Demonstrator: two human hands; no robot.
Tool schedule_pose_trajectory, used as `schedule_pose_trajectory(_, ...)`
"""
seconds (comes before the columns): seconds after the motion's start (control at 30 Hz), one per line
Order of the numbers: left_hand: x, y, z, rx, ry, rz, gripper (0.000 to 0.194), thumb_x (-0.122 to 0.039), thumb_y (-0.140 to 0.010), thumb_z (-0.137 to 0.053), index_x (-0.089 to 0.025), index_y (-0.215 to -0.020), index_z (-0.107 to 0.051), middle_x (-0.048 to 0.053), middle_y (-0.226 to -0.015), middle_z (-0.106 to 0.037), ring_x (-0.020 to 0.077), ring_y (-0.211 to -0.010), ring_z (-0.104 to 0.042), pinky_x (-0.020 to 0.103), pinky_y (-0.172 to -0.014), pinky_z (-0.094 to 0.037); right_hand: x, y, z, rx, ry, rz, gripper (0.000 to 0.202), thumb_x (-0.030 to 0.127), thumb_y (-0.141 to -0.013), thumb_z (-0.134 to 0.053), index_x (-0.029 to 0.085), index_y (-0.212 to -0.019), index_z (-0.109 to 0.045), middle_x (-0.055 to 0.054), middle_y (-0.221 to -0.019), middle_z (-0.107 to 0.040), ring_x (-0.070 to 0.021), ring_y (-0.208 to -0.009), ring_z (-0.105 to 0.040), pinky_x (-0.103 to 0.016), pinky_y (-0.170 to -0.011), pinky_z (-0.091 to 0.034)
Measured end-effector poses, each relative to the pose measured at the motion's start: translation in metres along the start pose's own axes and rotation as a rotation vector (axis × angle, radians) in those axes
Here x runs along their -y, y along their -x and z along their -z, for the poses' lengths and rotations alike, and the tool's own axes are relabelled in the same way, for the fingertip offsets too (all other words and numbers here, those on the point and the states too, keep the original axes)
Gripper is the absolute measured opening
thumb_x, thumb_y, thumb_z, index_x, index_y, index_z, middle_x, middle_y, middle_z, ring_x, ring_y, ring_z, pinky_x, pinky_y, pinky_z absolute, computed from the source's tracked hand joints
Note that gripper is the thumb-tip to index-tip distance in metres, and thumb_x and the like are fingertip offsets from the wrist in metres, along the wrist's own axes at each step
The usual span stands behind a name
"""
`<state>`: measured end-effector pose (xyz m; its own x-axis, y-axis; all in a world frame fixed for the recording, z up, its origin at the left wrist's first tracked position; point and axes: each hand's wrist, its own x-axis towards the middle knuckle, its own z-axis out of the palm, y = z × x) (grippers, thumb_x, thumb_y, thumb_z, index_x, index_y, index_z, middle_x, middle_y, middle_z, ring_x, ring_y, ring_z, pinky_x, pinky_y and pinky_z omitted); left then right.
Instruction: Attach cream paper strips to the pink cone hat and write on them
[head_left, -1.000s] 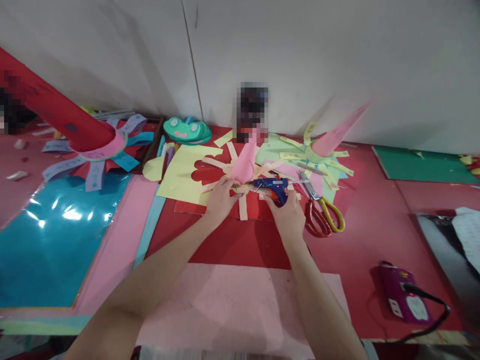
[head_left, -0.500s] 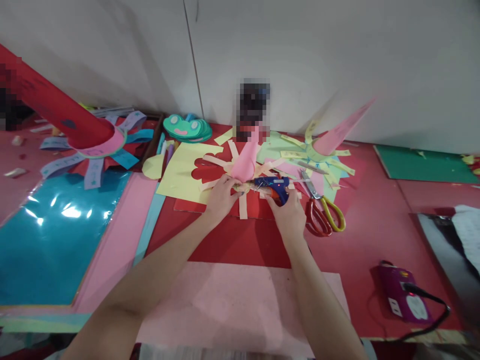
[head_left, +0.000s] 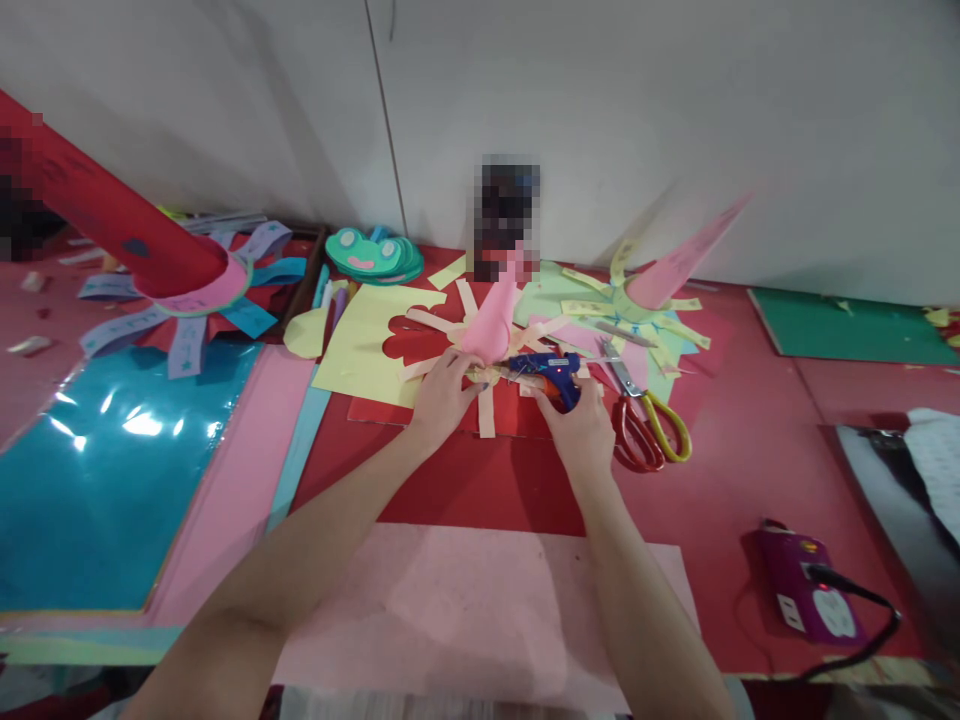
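A pink paper cone [head_left: 491, 318] stands at the middle of the table, with pale paper strips [head_left: 487, 412] spreading out from its base. My left hand [head_left: 444, 398] pinches the near edge of the cone's base. In my right hand [head_left: 579, 425] is a blue hot glue gun [head_left: 551, 370], a small red light showing on it; its nozzle points left at the foot of the cone. Red paper with a scalloped edge [head_left: 409, 345] lies beneath the strips. Scissors [head_left: 649, 420] with red and yellow handles rest just right of my right hand.
Green frog-face cutouts [head_left: 375, 257] lie at the back left. A red tube with paper strips [head_left: 161, 245] leans at the far left. A second pink cone [head_left: 686, 260] stands back right. A purple power box [head_left: 806, 590] with a black cord sits front right.
My right hand and the glue gun have shifted very slightly. My left hand stays at the cone's base.
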<state>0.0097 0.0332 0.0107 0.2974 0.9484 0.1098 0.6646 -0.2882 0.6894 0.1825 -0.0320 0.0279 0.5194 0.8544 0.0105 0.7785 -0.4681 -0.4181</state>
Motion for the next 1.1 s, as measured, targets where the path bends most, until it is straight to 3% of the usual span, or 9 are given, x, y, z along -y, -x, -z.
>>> schedule_pose_trajectory(0.33,0.002,-0.001,-0.001,0.009,0.011,0.006,0.019,-0.012,-0.078,-0.063,-0.022,-0.092,-0.056,0.002,-0.1,-0.054,0.0167,-0.088,-0.057,0.031,-0.078,-0.047,-0.01,0.002,0.003,-0.181,0.028,0.082,0.047,0.053,-0.076,-0.053,0.019,-0.107,-0.053,-0.008,-0.102,-0.065,-0.0233,-0.084,-0.063,-0.027,-0.056,-0.04)
schedule_pose_trajectory(0.9,0.001,-0.001,0.0,0.015,-0.004,-0.026,0.017,-0.014,-0.079,-0.062,-0.023,-0.093,-0.057,0.002,-0.098,-0.054,0.018,-0.093,-0.056,0.031,-0.082,-0.045,-0.004,0.003,-0.004,-0.14,0.043,0.117,0.058,0.064,-0.076,-0.048,0.016,-0.108,-0.053,-0.01,-0.103,-0.064,-0.0233,-0.085,-0.064,-0.026,-0.052,-0.041)
schedule_pose_trajectory(1.1,-0.001,0.0,0.0,0.014,-0.007,-0.014,0.023,-0.014,-0.08,-0.06,-0.023,-0.101,-0.057,0.003,-0.103,-0.053,0.0159,-0.083,-0.056,0.03,-0.075,-0.047,-0.004,0.004,-0.005,-0.14,0.066,0.125,0.061,0.066,-0.076,-0.048,0.016,-0.111,-0.053,-0.012,-0.104,-0.063,-0.0237,-0.083,-0.063,-0.027,-0.051,-0.041)
